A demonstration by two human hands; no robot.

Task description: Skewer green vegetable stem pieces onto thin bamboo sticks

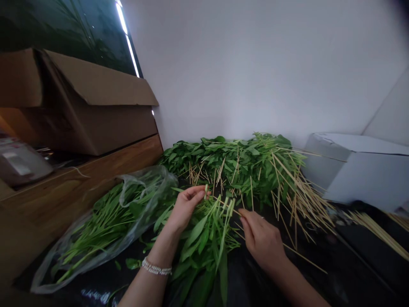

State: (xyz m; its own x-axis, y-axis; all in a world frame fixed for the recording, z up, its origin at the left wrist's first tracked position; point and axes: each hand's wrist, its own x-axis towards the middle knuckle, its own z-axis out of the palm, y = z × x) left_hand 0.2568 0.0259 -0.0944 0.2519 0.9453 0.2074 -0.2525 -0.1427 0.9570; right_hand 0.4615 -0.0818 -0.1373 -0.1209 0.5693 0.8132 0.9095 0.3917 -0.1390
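My left hand (187, 207), with a beaded bracelet at the wrist, pinches the pale cut end of a green stem (206, 191) between thumb and fingertips. My right hand (263, 236) is closed on a thin wooden skewer (236, 212) that points left toward that stem. Several leafy stems are threaded on the skewer near their cut ends, and their long green leaves (200, 232) hang down between my hands. The skewer's tip lies close to my left fingertips; whether it touches the pinched stem I cannot tell.
Behind my hands, a heap of leafy greens on skewers (223, 151) lies against the white wall. A clear plastic bag (145, 226) of loose greens is at left, below a cardboard box (118, 123). At right are a white box (373, 175) and bare skewers (380, 230).
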